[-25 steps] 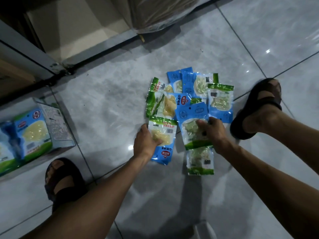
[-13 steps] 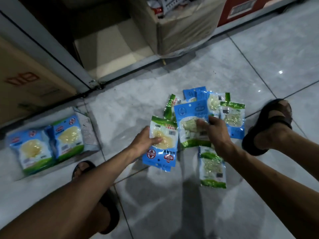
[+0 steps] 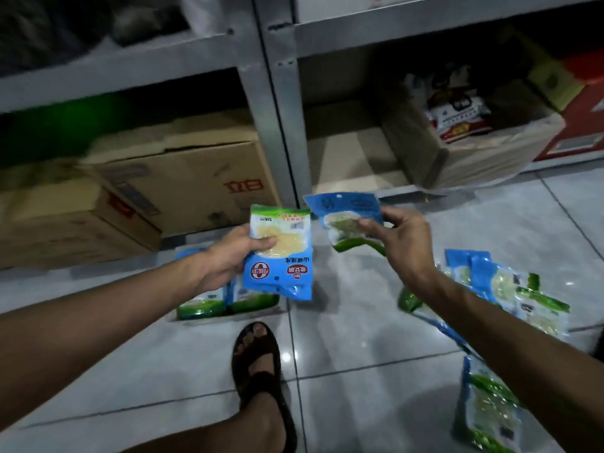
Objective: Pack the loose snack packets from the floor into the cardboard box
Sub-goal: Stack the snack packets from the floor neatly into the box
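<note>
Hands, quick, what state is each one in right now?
Left hand: grips the yellow snack packet.
Right hand: pinches the green snack packet.

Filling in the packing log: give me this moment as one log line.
left hand: holds yellow-filled packet | right hand: pinches green-filled packet | loose packets: on floor, right | box: below left hand

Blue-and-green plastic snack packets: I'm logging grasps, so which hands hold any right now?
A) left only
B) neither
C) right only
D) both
D: the left hand grips the yellow-filled blue plastic packet, and the right hand pinches the green-filled blue plastic packet.
</note>
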Motion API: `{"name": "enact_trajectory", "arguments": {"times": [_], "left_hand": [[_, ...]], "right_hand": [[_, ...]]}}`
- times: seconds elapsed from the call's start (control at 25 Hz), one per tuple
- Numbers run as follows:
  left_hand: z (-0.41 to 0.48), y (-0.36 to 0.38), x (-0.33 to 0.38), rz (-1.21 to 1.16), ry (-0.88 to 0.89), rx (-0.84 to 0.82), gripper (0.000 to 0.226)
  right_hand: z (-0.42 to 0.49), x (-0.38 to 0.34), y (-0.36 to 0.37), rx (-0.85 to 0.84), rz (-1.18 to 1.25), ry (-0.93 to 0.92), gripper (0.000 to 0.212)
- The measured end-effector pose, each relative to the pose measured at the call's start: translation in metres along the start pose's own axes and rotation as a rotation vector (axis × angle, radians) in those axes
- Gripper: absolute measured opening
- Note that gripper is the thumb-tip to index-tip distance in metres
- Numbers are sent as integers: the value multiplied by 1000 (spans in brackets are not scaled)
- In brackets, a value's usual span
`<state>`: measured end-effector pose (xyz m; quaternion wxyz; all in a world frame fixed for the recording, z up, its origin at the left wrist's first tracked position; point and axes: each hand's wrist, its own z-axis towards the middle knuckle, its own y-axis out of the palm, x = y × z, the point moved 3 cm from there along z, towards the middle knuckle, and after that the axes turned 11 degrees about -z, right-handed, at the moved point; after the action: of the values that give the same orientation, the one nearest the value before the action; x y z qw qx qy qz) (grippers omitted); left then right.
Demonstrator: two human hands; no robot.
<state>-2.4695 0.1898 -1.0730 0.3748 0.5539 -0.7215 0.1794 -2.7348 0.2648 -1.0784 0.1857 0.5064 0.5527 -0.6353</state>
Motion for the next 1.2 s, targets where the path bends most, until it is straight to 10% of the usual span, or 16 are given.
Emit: {"name": "enact_trajectory", "arguments": {"times": [0.56, 0.96, 1.08, 1.2], "left_hand": [[15, -216, -72, -400, 127, 326, 33], [47, -219, -100, -83, 191, 461, 29], [47, -219, -104, -109, 194, 464, 36], [46, -219, -103, -108, 192, 472, 35]], "right_hand": [[12, -21, 231, -574, 171, -162, 24], [1, 10, 261, -603, -1098, -762, 38], [4, 1, 275, -417, -1157, -872, 33], [10, 7, 293, -574, -1175, -839, 70]]}}
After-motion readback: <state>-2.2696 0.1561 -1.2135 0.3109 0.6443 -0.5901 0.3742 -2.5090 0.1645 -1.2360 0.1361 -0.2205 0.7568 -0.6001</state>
